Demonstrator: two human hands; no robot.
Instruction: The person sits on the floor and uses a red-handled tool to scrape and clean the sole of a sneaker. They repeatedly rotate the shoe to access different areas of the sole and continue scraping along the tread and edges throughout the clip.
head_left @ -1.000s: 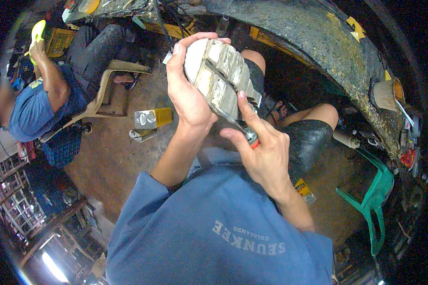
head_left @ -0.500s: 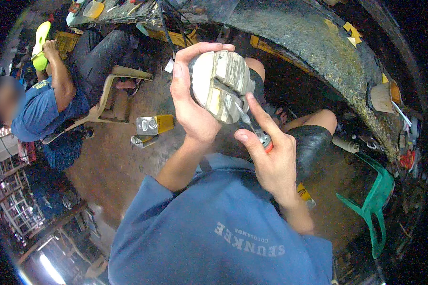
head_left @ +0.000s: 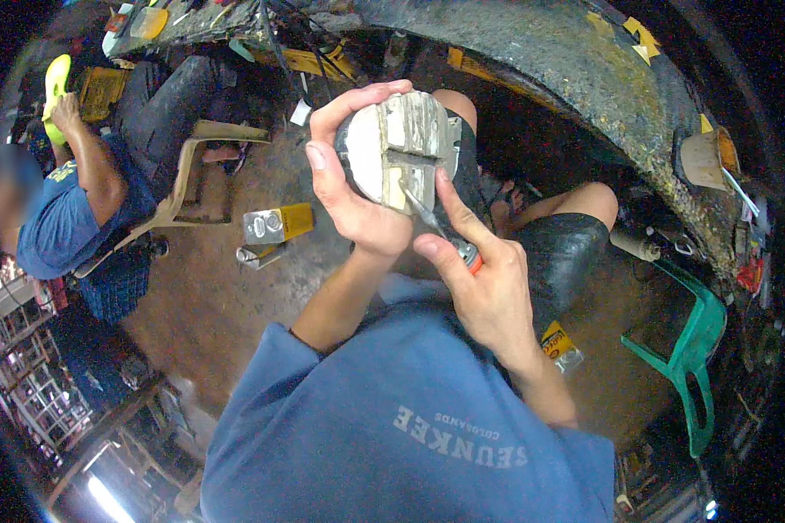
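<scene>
My left hand [head_left: 358,213] is wrapped round a thick, round, whitish-grey block [head_left: 396,131], its fingers over the far edge and its thumb along the left side. Deep grooves cut the block's upper face into sections, and one part of that face is pale yellow. In my right hand [head_left: 495,292] is a slim metal tool with a narrow pointed end [head_left: 423,213] and an orange collar. Its tip meets the block's near part, by the yellowish patch. The right index finger reaches up along the block's right edge. My palm hides the tool's rear end.
A dark, worn bench [head_left: 532,65] curves across the far side, with a pot [head_left: 706,161] at its right. Metal cans [head_left: 275,225] stand on the floor. A green plastic chair [head_left: 685,349] is at right. On the left a seated person holds a bright yellow-green shoe-shaped piece [head_left: 57,91].
The block has turned slightly, so its cross groove lies more level. My right hand and the tool have shifted a little left, bringing the tip nearer the yellowish patch.
</scene>
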